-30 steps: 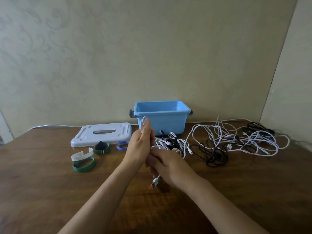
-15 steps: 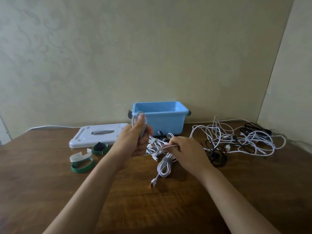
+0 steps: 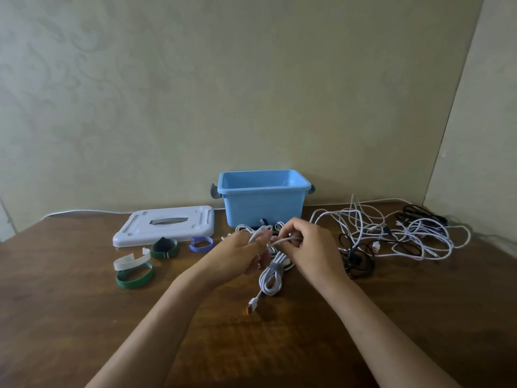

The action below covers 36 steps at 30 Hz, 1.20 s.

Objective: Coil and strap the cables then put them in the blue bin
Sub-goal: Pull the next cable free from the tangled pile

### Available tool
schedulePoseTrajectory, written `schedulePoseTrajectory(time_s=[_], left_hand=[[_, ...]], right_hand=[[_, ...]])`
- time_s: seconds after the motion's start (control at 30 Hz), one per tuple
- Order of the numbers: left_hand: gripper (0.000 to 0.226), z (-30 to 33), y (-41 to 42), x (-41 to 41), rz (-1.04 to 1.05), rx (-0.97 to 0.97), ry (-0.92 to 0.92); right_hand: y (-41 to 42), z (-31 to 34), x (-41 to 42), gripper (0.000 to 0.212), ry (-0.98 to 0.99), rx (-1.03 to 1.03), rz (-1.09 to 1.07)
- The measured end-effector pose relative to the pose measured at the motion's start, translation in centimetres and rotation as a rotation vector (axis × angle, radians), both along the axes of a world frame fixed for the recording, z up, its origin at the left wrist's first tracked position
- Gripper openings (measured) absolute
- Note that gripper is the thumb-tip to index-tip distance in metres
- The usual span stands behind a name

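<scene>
Forearms come in from the bottom edge, both bare, meeting over the middle of the brown table (image 3: 84,317). Closest thing lying there is one white bundle (image 3: 272,275) with a gray strap round it, its orange-tipped plug pointing toward me. Just above it the left hand (image 3: 237,256) grips a few loops of white cable (image 3: 258,235), fingers curled round them. The right hand (image 3: 310,247) pinches the loose end of that same cable right beside the left. Half a second ago the hands were apart and the left one held the coil up higher; now they're nearly touching and lower, just over the bundle.

Off to the left I count four loose straps: a dark green (image 3: 135,278), a white (image 3: 131,260), another green (image 3: 165,247) and a purple (image 3: 201,244). Behind those, one white lid (image 3: 165,225), lying flat.

Right side is one tangle (image 3: 391,231) of white and black cables, can't count them. At the back, near the wall, the one blue bin (image 3: 263,203) stands open; nothing shows inside it from here.
</scene>
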<state>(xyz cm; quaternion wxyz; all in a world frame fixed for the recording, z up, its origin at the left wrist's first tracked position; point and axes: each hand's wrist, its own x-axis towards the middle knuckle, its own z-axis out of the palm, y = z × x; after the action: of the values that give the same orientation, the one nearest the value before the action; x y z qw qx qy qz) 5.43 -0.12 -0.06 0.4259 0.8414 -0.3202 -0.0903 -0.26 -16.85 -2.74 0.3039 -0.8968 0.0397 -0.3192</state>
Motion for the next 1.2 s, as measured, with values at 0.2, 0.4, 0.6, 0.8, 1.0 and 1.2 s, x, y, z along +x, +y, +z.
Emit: schedulePoseTrajectory(time_s=[0.2, 0.4, 0.6, 0.8, 1.0, 1.2], left_hand=[[0.050, 0.8, 0.6, 0.4, 0.014, -0.336, 0.257], [0.049, 0.0, -0.2, 0.3, 0.045, -0.438, 0.306], [0.056, -0.8, -0.9, -0.2, -0.003, -0.330, 0.211], [0.051, -0.6, -1.2, -0.5, -0.008, -0.227, 0.003], [0.049, -0.1, 0.0, 0.5, 0.097, -0.319, 0.089], [0.055, 0.9, 0.9, 1.0, 0.123, -0.501, 0.235]], right_hand=[[-1.2, 0.8, -0.2, 0.031, 0.017, -0.080, -0.082], [1.8, 0.3, -0.5, 0.033, 0.102, -0.032, 0.163], [2.4, 0.0, -0.6, 0.034, 0.073, 0.024, 0.176], [1.8, 0.2, -0.7, 0.019, 0.080, -0.009, 0.161], [-0.4, 0.9, -0.3, 0.035, 0.029, 0.019, 0.053], [-0.7, 0.5, 0.2, 0.036, 0.176, -0.116, 0.058]])
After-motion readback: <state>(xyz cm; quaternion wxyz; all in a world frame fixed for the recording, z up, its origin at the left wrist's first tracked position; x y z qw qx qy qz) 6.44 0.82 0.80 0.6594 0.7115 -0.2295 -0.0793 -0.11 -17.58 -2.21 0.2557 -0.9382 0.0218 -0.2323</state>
